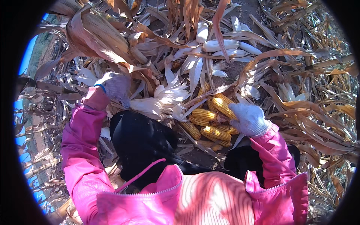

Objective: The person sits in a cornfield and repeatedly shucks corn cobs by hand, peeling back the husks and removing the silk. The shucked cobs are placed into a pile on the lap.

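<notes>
Several husked yellow corn cobs [204, 114] lie in a pile on the ground between the knees. My right hand [249, 119], in a white knitted glove, holds one end of a yellow corn cob [223, 105] at the right side of the pile. On the left, my left hand [115, 88], gloved as well, is beside a spread of pale corn husks [157, 104]; its fingers are blurred, and whether it grips the husks cannot be told. Above it hangs a large dry ear in its husk [98, 33].
White husk-covered ears [220, 45] lie beyond the pile at the top. Dry corn stalks and leaves [309, 112] crowd the right side. Another stalk [50, 86] reaches in from the left, near the left wrist. Bare soil [239, 70] shows between the husks.
</notes>
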`<move>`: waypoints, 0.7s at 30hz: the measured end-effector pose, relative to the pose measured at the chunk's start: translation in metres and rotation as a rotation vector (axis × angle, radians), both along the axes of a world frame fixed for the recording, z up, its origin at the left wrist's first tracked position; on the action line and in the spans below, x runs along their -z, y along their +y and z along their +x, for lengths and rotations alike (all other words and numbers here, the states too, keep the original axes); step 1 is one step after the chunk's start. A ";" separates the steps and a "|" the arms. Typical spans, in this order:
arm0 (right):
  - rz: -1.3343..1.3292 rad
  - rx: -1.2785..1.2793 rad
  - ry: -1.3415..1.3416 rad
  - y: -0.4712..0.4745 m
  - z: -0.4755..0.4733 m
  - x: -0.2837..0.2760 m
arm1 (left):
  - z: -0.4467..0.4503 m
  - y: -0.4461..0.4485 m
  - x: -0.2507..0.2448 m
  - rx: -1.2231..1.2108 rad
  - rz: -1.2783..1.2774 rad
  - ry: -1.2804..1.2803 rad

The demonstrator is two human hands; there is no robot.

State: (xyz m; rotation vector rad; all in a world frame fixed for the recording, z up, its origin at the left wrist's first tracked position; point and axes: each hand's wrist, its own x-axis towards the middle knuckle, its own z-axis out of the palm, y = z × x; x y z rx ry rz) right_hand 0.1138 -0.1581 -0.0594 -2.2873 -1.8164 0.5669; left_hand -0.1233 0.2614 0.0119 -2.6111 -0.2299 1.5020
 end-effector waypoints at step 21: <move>-0.095 0.026 0.027 -0.033 -0.006 -0.016 | 0.189 -0.110 0.255 0.104 -0.384 -0.739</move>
